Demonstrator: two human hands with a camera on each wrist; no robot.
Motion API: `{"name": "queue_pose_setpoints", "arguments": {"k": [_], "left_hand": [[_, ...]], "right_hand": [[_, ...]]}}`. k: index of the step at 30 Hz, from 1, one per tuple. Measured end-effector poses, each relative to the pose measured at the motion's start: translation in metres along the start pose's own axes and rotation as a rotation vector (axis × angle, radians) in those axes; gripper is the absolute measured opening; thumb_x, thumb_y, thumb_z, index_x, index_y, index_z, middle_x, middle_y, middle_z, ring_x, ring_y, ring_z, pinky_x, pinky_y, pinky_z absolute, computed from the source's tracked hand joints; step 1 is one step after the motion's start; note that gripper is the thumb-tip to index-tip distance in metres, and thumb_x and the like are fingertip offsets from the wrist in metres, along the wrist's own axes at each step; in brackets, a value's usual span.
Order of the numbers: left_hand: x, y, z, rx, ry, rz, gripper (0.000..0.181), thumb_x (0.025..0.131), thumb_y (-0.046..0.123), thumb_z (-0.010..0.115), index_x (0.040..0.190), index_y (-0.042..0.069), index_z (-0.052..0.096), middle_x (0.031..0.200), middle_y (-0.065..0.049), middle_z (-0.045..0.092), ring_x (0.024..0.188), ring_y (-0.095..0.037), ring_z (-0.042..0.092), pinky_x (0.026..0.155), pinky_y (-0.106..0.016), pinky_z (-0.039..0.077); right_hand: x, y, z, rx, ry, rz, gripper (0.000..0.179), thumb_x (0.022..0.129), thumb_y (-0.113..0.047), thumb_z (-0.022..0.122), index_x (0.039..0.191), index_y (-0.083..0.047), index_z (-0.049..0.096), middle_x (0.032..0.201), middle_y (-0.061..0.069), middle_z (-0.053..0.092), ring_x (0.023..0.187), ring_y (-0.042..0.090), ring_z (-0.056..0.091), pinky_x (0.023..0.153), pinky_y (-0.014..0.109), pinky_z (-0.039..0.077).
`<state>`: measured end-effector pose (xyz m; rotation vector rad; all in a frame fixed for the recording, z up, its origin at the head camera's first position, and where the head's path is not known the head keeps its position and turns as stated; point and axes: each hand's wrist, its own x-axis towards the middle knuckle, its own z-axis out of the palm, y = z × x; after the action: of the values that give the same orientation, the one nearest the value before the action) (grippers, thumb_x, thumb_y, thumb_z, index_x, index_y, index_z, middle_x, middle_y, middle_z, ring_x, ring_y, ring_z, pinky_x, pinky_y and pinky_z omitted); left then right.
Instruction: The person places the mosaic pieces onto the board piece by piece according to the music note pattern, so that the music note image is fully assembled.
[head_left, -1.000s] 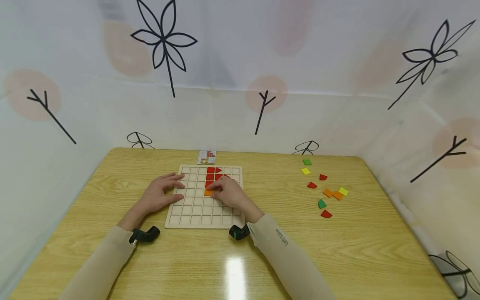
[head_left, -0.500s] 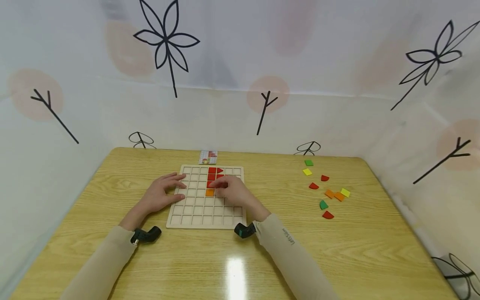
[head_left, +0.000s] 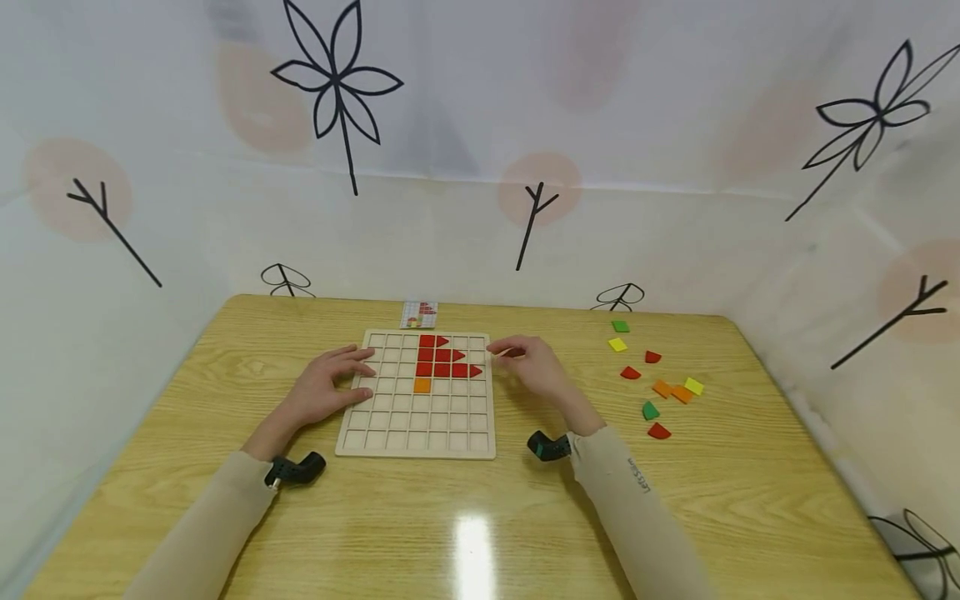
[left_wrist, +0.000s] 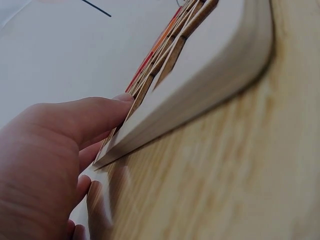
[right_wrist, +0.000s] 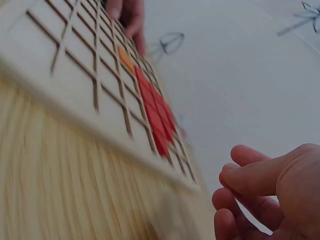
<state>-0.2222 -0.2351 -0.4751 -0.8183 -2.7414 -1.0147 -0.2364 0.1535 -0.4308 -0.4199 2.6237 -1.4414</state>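
Observation:
A wooden grid board [head_left: 390, 457] lies on the table, its square cells in rows. Red tiles [head_left: 442, 370] fill part of its upper right, in rows ending in points on the right. One orange square [head_left: 422, 386] sits below the leftmost red column. My left hand [head_left: 318, 390] rests on the board's left edge, fingers spread and thumb over the rim, as the left wrist view [left_wrist: 45, 145] shows too. Off the board's right edge hovers my right hand [head_left: 538, 368], thumb near the fingertips, with nothing visible between them.
A small printed picture card [head_left: 419, 315] lies just behind the board. To the right are scattered loose pieces: red quarter-rounds [head_left: 659, 431], orange tiles [head_left: 662, 389], yellow tiles [head_left: 618, 345], a green tile [head_left: 620, 327] and a darker green piece [head_left: 650, 411]. A patterned cloth [head_left: 450, 225] hangs behind the table.
My right hand has left the area beside the orange square and moved right, past the board's edge, uncovering the red rows. My left hand stays at the left edge.

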Motion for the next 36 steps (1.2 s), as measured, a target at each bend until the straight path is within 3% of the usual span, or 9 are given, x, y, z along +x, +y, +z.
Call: {"name": "queue_pose_setpoints", "arguments": {"k": [7, 11, 16, 18, 21, 24, 26, 29, 36], "left_hand": [[0.0, -0.001, -0.001, 0.004, -0.017, -0.014, 0.027, 0.088, 0.028, 0.078, 0.112, 0.017, 0.074, 0.147, -0.005, 0.052, 0.142, -0.035, 0.035, 0.112, -0.058, 0.026], [0.0, 0.0, -0.001, 0.009, -0.021, -0.023, 0.027, 0.088, 0.029, 0.077, 0.112, 0.017, 0.074, 0.147, -0.004, 0.052, 0.142, -0.034, 0.035, 0.113, -0.058, 0.025], [0.001, 0.002, -0.001, -0.004, -0.021, -0.013, 0.028, 0.088, 0.028, 0.077, 0.113, 0.016, 0.074, 0.147, -0.006, 0.052, 0.142, -0.036, 0.035, 0.112, -0.059, 0.025], [0.001, 0.002, -0.001, -0.01, -0.02, -0.009, 0.028, 0.088, 0.027, 0.078, 0.113, 0.015, 0.074, 0.147, -0.007, 0.052, 0.141, -0.037, 0.035, 0.112, -0.059, 0.025], [0.0, 0.002, -0.001, -0.006, -0.012, -0.006, 0.027, 0.088, 0.026, 0.078, 0.112, 0.015, 0.074, 0.147, -0.008, 0.053, 0.141, -0.038, 0.035, 0.112, -0.06, 0.025], [0.0, 0.002, -0.001, -0.001, -0.002, -0.004, 0.026, 0.088, 0.026, 0.077, 0.111, 0.016, 0.074, 0.146, -0.009, 0.053, 0.14, -0.038, 0.036, 0.111, -0.06, 0.026], [0.0, 0.001, -0.001, 0.0, -0.001, -0.004, 0.026, 0.088, 0.027, 0.077, 0.111, 0.017, 0.074, 0.146, -0.008, 0.053, 0.141, -0.038, 0.036, 0.111, -0.06, 0.026], [0.0, 0.001, -0.001, -0.007, -0.008, -0.01, 0.027, 0.088, 0.027, 0.077, 0.112, 0.016, 0.074, 0.147, -0.007, 0.052, 0.141, -0.037, 0.035, 0.112, -0.06, 0.025], [-0.001, 0.002, -0.001, -0.009, -0.022, -0.033, 0.028, 0.088, 0.029, 0.077, 0.113, 0.017, 0.074, 0.148, -0.006, 0.051, 0.142, -0.035, 0.034, 0.113, -0.059, 0.024]], "right_hand": [[-0.019, 0.042, -0.058, -0.04, 0.167, 0.072, 0.029, 0.099, -0.004, 0.059, 0.127, -0.001, 0.066, 0.128, 0.016, 0.063, 0.116, 0.033, 0.058, 0.084, 0.033, 0.052], [-0.027, 0.066, -0.084, -0.047, 0.27, 0.131, 0.035, 0.101, -0.005, 0.056, 0.135, -0.002, 0.061, 0.132, 0.021, 0.059, 0.112, 0.037, 0.058, 0.066, 0.021, 0.048], [-0.029, 0.084, -0.107, -0.117, 0.391, 0.155, 0.042, 0.099, -0.006, 0.058, 0.142, -0.002, 0.054, 0.137, 0.026, 0.054, 0.112, 0.043, 0.058, 0.058, 0.016, 0.043], [-0.028, 0.088, -0.114, -0.16, 0.413, 0.157, 0.046, 0.099, -0.005, 0.058, 0.144, -0.001, 0.051, 0.141, 0.028, 0.05, 0.104, 0.039, 0.062, 0.056, 0.016, 0.044], [-0.023, 0.092, -0.122, -0.197, 0.408, 0.181, 0.049, 0.099, -0.005, 0.057, 0.147, -0.001, 0.046, 0.146, 0.029, 0.045, 0.072, 0.031, 0.059, 0.049, 0.024, 0.043], [-0.02, 0.093, -0.127, -0.22, 0.368, 0.213, 0.052, 0.101, -0.008, 0.054, 0.15, 0.001, 0.04, 0.149, 0.031, 0.039, 0.073, 0.035, 0.059, 0.063, 0.036, 0.052], [-0.019, 0.093, -0.127, -0.216, 0.348, 0.234, 0.053, 0.102, -0.009, 0.052, 0.151, 0.003, 0.038, 0.149, 0.032, 0.039, 0.1, 0.043, 0.061, 0.084, 0.047, 0.054], [-0.019, 0.093, -0.126, -0.222, 0.33, 0.246, 0.053, 0.103, -0.01, 0.051, 0.15, 0.006, 0.036, 0.148, 0.032, 0.041, 0.135, 0.048, 0.038, 0.108, 0.057, 0.037], [-0.018, 0.093, -0.12, -0.27, 0.356, 0.171, 0.046, 0.1, -0.006, 0.053, 0.143, 0.009, 0.045, 0.136, 0.029, 0.054, 0.13, 0.045, 0.045, 0.107, 0.056, 0.037]]}}
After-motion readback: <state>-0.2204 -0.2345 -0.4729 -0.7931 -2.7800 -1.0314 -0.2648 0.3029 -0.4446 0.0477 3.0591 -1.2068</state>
